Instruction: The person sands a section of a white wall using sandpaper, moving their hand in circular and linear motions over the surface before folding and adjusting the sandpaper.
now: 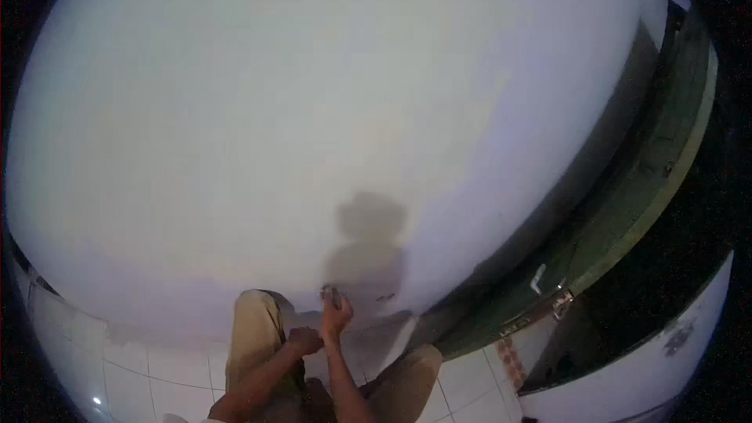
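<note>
My right hand (338, 318) is raised close to the lower part of a pale painted wall (264, 147). Its fingers are closed around a small dark and grey object (332, 296), too blurred to name. I cannot tell whether that object touches the wall. Just below and to the left, my left hand (305, 341) is curled beside my right wrist, and its palm is hidden. A small dark mark (386, 297) shows on the wall to the right of my right hand.
My bent knees in tan trousers (254, 329) flank my hands. White floor tiles (176, 367) lie below. To the right stands a dark green door (611, 200) with a light handle (537, 279), beside a dark opening. A head-and-shoulders shadow (370, 229) falls on the wall.
</note>
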Demonstrator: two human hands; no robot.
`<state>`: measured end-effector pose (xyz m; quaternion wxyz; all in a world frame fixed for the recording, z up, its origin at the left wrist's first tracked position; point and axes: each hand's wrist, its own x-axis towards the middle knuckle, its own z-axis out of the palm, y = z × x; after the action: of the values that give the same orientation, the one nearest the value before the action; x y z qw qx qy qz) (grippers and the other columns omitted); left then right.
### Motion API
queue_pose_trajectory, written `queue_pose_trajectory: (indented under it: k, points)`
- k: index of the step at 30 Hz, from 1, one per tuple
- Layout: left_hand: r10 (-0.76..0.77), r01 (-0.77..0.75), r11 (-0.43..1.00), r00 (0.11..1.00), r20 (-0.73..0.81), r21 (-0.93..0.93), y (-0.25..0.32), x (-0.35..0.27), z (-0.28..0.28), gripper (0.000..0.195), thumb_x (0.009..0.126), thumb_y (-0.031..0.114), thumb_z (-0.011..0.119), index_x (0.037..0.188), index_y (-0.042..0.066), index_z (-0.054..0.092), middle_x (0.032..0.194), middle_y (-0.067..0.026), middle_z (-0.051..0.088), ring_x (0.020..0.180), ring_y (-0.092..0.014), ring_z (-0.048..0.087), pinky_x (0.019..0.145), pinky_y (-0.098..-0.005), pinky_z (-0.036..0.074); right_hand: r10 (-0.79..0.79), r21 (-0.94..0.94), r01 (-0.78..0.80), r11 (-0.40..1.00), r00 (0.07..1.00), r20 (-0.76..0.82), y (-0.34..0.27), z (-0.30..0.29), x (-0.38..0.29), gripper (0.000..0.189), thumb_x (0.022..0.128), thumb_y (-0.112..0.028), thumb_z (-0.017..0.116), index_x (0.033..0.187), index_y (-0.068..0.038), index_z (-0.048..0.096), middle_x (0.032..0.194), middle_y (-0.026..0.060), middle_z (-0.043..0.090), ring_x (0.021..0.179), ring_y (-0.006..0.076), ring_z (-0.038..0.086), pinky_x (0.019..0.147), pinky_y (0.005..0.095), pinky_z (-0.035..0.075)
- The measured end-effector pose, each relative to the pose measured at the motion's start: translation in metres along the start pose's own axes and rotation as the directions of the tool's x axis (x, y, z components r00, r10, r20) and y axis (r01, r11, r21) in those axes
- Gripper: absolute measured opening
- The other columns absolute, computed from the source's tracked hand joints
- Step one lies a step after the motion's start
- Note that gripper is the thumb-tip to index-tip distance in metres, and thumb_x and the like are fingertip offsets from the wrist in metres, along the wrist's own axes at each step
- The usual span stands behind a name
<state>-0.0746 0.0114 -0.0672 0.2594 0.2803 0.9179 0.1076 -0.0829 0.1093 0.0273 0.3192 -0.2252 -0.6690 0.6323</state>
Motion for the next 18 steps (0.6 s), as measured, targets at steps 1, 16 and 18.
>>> queue_pose_trajectory:
  k: [1, 16, 18]
  points:
    - [0.001, 0.000, 1.000, 0.998, 0.065, -0.013, 0.012, 0.000, -0.006, 0.046, 0.094, 0.043, 0.049, 0.109, 0.004, 0.070, 0.110, -0.0183, 0.068, 0.104, -0.036, 0.065, 0.088, -0.0505, 0.049, -0.021, -0.017, 0.021, 1.000, 1.000, -0.018, -0.003, -0.005, 0.002, 0.037, 0.093, -0.028, 0.066, 0.102, 0.008, 0.068, 0.089, 0.0151, 0.071, 0.087, 0.0192, 0.066, 0.076, 0.0370, 0.053]
    - [0.166, -0.167, 0.986, 0.981, -0.103, -0.006, 0.070, 0.016, -0.040, 0.041, 0.094, 0.043, 0.055, 0.099, 0.006, 0.073, 0.093, -0.0187, 0.070, 0.088, -0.036, 0.068, 0.074, -0.0473, 0.053, -0.112, -0.108, 0.120, 0.987, 0.991, 0.073, 0.043, -0.049, 0.079, 0.023, 0.093, -0.018, 0.066, 0.093, 0.005, 0.069, 0.082, 0.0078, 0.070, 0.073, 0.0124, 0.063, 0.066, 0.0315, 0.051]
    - [0.061, -0.061, 0.998, 0.991, -0.122, 0.002, 0.040, 0.004, -0.037, 0.043, 0.092, 0.045, 0.058, 0.095, 0.005, 0.073, 0.092, -0.0193, 0.070, 0.087, -0.037, 0.068, 0.076, -0.0480, 0.054, -0.114, -0.003, 0.115, 0.993, 0.990, 0.081, -0.013, -0.022, 0.053, 0.023, 0.093, -0.017, 0.067, 0.085, 0.004, 0.066, 0.072, 0.0074, 0.065, 0.065, 0.0129, 0.058, 0.061, 0.0332, 0.048]
